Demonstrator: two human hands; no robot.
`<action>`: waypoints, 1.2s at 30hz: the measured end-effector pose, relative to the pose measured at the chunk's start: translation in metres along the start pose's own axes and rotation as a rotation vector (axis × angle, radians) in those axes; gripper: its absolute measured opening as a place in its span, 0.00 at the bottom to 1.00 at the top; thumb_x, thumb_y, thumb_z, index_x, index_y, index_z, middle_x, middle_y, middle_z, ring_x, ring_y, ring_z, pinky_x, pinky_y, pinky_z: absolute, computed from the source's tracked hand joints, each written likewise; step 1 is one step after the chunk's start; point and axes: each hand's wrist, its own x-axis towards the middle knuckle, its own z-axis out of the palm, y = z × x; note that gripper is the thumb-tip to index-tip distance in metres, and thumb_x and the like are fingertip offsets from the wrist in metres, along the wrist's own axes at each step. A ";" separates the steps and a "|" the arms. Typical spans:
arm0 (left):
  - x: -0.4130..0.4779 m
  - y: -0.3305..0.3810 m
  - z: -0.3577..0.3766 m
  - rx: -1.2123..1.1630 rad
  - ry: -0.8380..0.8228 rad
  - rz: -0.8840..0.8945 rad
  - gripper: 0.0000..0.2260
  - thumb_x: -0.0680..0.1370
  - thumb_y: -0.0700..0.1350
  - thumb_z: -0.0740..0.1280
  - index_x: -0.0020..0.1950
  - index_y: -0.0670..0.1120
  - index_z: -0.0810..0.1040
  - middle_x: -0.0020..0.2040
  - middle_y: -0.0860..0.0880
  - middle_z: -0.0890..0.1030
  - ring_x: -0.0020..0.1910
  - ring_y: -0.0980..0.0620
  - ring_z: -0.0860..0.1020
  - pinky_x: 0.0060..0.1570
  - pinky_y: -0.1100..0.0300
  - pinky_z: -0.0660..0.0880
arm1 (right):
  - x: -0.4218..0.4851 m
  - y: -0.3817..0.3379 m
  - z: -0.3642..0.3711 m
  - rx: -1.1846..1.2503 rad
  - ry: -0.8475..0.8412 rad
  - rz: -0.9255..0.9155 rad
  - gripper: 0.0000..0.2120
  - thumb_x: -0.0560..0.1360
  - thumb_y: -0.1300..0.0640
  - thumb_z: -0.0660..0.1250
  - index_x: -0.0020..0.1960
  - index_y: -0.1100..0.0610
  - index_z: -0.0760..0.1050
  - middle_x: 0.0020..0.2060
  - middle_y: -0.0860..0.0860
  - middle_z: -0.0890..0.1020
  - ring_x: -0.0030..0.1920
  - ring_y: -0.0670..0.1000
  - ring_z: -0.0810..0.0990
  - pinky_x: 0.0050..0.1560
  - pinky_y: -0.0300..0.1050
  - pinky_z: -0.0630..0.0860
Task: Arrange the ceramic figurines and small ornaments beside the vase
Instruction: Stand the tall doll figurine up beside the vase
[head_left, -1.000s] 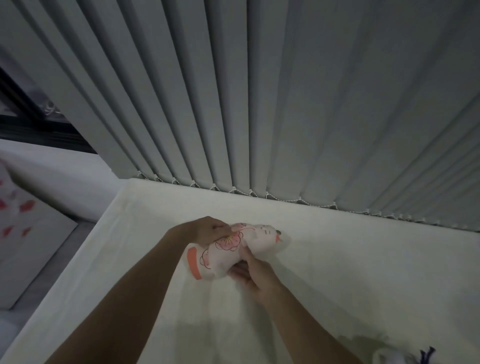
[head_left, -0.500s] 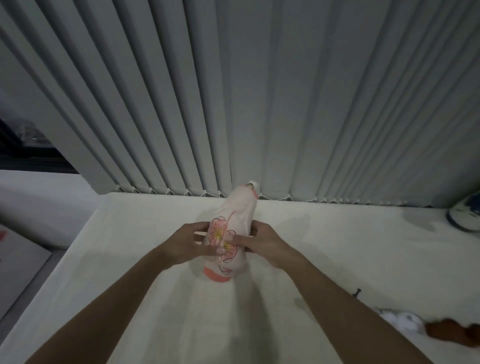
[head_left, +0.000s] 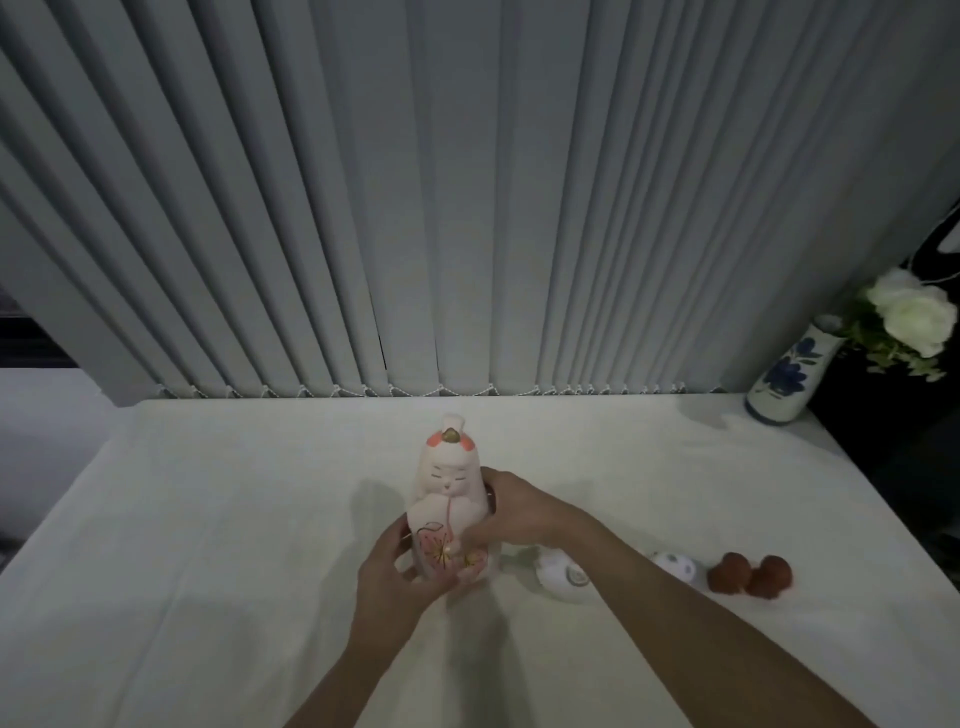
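A tall white and pink ceramic doll figurine (head_left: 448, 488) with a painted face and flower stands upright at the middle of the white table (head_left: 218, 519). My left hand (head_left: 397, 577) holds its base from the left and my right hand (head_left: 511, 512) grips its side from the right. At the far right corner stands a white vase with blue flowers (head_left: 787, 379) holding white roses (head_left: 911, 314). To the right of the figurine lie a white round ornament (head_left: 561, 577), a small white spotted ornament (head_left: 675, 566) and two brown ornaments (head_left: 748, 574).
Grey vertical blinds (head_left: 467, 208) hang along the table's back edge. The table's left edge drops off toward a dark window area (head_left: 31, 343). A dark space lies beyond the right edge, behind the vase.
The figurine was lying tilted in both hands and has been turned upright, face toward me. The view has swung right, bringing the vase and small ornaments into sight.
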 end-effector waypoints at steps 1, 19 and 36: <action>-0.004 -0.005 0.002 0.010 0.008 0.004 0.30 0.54 0.44 0.82 0.51 0.62 0.76 0.47 0.57 0.84 0.48 0.65 0.81 0.37 0.71 0.80 | -0.003 0.004 0.002 0.002 -0.005 0.001 0.33 0.60 0.59 0.78 0.63 0.54 0.71 0.58 0.53 0.81 0.57 0.53 0.80 0.60 0.55 0.78; -0.021 -0.036 0.012 0.063 0.058 -0.027 0.35 0.57 0.37 0.82 0.58 0.55 0.72 0.53 0.59 0.78 0.54 0.63 0.79 0.49 0.64 0.79 | -0.016 0.034 0.019 0.065 -0.002 -0.005 0.35 0.60 0.62 0.76 0.65 0.53 0.68 0.59 0.52 0.80 0.57 0.51 0.79 0.60 0.55 0.78; -0.022 -0.036 0.005 0.101 -0.006 -0.085 0.35 0.57 0.40 0.82 0.62 0.48 0.75 0.52 0.54 0.82 0.51 0.57 0.82 0.46 0.73 0.78 | -0.024 0.042 0.026 0.123 0.122 -0.032 0.36 0.60 0.58 0.79 0.65 0.52 0.69 0.60 0.50 0.80 0.55 0.48 0.78 0.55 0.44 0.78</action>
